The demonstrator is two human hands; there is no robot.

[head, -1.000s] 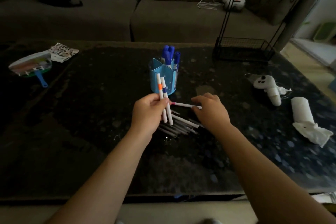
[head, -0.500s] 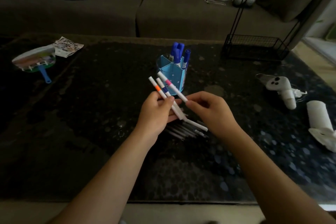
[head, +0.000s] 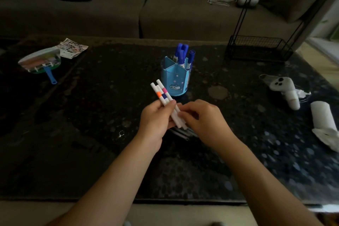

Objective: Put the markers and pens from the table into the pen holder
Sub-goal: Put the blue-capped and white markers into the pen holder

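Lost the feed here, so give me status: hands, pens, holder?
Left hand shut on three white pens. Right hand touching their lower ends. Pen holder just beyond, blue markers inside. More pens on table, nothing blocking.

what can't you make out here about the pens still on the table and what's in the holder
Head view only:
- Pens on the table: dim, under both hands; count unclear.
- Right hand: fingertips at the markers that the left hand holds; grip unclear.
- Holder: its walls hide the blue markers' lower parts; front compartment floors unseen.
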